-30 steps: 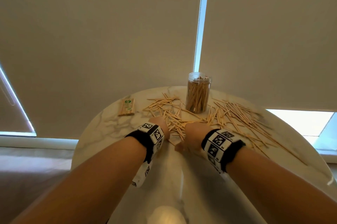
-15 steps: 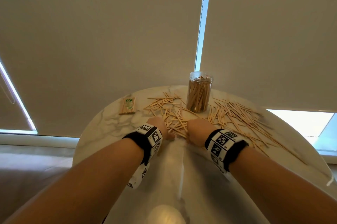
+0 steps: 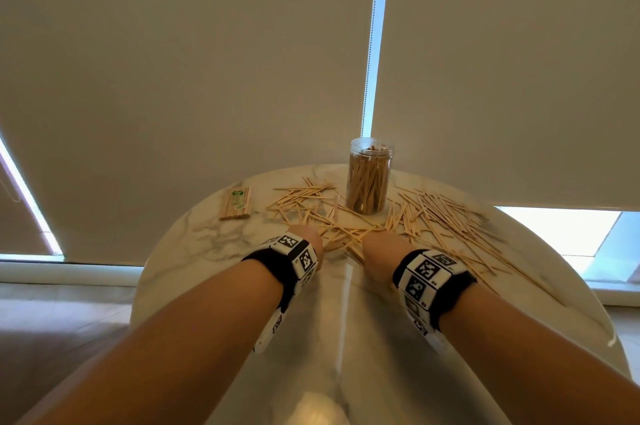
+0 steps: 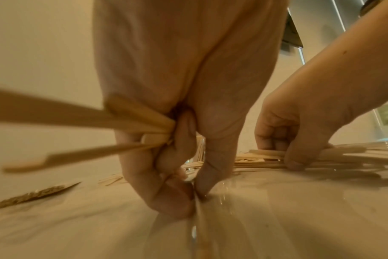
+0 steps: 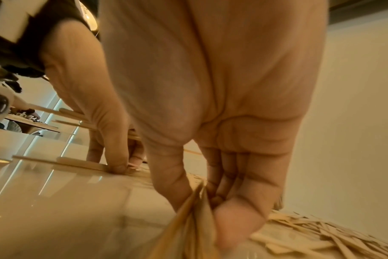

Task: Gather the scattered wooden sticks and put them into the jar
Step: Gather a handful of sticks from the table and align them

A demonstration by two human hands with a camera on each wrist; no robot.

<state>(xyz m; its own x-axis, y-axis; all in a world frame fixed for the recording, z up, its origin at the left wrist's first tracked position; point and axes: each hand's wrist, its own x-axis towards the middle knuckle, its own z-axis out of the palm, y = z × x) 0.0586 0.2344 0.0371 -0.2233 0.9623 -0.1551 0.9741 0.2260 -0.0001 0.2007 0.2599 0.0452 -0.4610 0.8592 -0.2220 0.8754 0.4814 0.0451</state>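
The gathering step is underway: the left hand (image 4: 166, 140) is clutching several sticks (image 3: 433, 220) while pinching another off the table (image 3: 194, 234), and the right hand (image 5: 222, 157) is gripping a bundle lying crosswise in front of the jar (image 3: 369, 179). Loose sticks are fanning out around the jar, pointing every way. Next, each bundle probably needs turning upright, long axis vertical, over the jar's open mouth.
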